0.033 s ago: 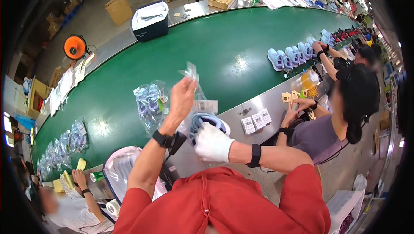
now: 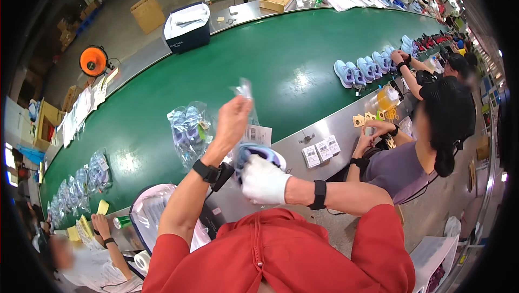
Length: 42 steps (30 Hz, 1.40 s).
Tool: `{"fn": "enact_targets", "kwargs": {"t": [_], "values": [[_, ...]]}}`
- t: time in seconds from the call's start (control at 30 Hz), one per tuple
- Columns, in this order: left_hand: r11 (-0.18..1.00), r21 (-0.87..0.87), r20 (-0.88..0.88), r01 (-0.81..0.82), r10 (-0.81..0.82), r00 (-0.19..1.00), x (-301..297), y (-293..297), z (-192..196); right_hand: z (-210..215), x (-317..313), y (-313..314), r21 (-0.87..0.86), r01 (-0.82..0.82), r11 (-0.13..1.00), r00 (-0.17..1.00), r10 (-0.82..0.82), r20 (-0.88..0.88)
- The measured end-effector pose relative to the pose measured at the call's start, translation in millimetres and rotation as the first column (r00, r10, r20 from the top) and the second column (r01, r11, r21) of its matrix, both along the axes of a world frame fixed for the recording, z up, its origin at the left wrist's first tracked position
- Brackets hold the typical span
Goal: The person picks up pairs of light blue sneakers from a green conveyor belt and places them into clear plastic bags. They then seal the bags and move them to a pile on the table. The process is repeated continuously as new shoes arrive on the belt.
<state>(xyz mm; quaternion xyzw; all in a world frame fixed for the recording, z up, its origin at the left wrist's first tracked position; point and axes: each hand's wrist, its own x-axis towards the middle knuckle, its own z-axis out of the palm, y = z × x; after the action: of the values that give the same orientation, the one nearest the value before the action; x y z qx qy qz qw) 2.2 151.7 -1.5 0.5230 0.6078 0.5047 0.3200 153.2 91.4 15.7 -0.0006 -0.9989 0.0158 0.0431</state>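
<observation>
Clear plastic bag (image 2: 246, 95) is up above the green conveyor belt (image 2: 281, 60), pinched at its lower end by left hand (image 2: 232, 120), fingers clenched on it. Blue-and-white shoe (image 2: 258, 155) sits at the steel table (image 2: 324, 131) edge, gripped by white-gloved right hand (image 2: 264, 182), fingers closed on it. Bagged shoe pair (image 2: 189, 128) lies just left on the belt. Label cards (image 2: 321, 151) to the right.

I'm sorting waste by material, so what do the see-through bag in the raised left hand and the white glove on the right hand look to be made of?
The crinkled see-through bag pinched by the left hand looks like thin glossy plastic film: it is transparent, creased and catches glare. The white glove on the right hand looks like matte woven or knitted fabric, probably cotton; it shows no shine, though the weave is too small to confirm.
</observation>
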Motion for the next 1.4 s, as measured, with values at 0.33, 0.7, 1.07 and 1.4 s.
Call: {"fn": "enact_targets", "kwargs": {"t": [0.33, 0.7, 1.07, 1.4], "values": [[0.912, -0.319, -0.308, 0.258, -0.357, 0.882, -3, -78, 5, -51, 16, 28, -0.414, 0.566, 0.713, 0.822, -0.523, 0.225], [0.99, -0.139, -0.105, 0.02, -0.035, 0.994, 11, -68, 6, -89, -22, 56, -0.379, 0.602, 0.703, 0.792, -0.587, 0.171], [0.995, -0.092, -0.166, 0.041, -0.056, 0.985, 36, -41, -12, -180, -97, 106, -0.519, 0.5, 0.693, 0.786, -0.615, -0.063], [0.922, -0.324, 0.204, -0.214, 0.289, 0.936, -47, -41, -72, -195, -69, 82, -0.702, 0.548, 0.454, 0.835, -0.333, 0.437]]}}
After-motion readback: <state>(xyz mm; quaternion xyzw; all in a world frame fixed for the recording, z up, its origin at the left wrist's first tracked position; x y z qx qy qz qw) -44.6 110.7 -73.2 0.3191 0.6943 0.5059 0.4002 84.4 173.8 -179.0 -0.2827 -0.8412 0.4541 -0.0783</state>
